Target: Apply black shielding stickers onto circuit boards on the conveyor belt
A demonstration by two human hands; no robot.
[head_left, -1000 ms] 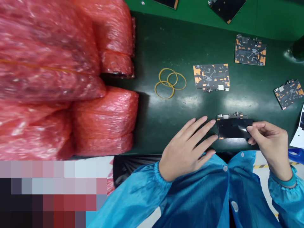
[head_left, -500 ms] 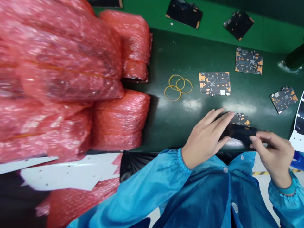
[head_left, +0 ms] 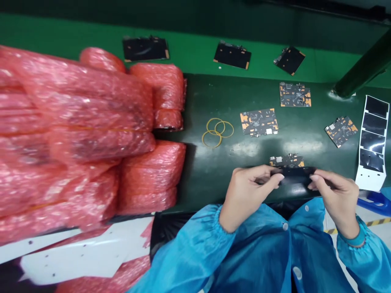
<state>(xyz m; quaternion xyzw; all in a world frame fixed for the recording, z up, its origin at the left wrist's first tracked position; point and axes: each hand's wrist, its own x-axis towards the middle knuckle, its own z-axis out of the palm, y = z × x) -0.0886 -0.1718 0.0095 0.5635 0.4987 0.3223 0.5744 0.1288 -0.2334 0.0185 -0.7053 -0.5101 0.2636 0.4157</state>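
Left hand [head_left: 244, 195], right hand [head_left: 334, 199]: my fingertips pinch black film [head_left: 293, 177] at both ends, just beside circuit board [head_left: 287, 161]. Risk: loose pinch drops or creases film.

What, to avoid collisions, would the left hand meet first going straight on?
The left hand seems already on the black sheet; past it, the right hand, though depth is unclear.

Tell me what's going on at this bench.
A person in a blue smock holds a black film sheet between their left hand and right hand, along the near edge of a circuit board. More circuit boards and rubber bands lie on the dark green mat, beside red bubble-wrap bags.
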